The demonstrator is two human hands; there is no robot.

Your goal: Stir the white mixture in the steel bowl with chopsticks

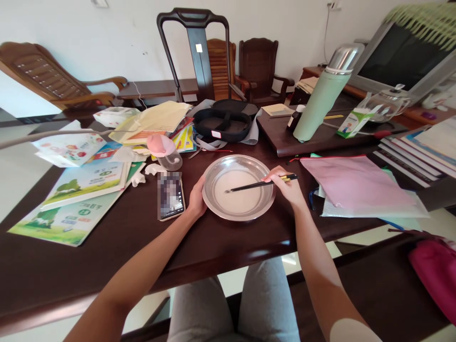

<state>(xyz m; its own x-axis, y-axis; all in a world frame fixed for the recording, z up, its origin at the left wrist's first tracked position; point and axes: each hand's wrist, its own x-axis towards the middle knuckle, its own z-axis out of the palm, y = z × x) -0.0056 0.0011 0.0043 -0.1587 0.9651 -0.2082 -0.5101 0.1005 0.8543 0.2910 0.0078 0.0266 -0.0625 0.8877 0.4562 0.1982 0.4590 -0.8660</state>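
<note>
A shallow round metal bowl [210, 202] rests on the dark wooden table, with a whitish, milky-looking layer [237, 202] across its bottom. My left hand [197, 198] grips the bowl's left rim, its fingers partly hidden behind the metal. In my right hand [285, 184] is a pair of black chopsticks [252, 185] with gold-coloured ends, closed round near the upper end above the right rim. Their tips point left, over or in the white layer; whether they touch it I cannot tell. Left of my left hand lies a phone [176, 197] with its screen lit.
Booklets [71, 209], crumpled tissues [138, 176] and a pink-lidded bottle [166, 152] lie to the left. Behind the bowl sits a black open case [223, 124]. A tall green thermos [320, 104] stands back right, near a pink zip pouch [356, 180] and stacked books [409, 161].
</note>
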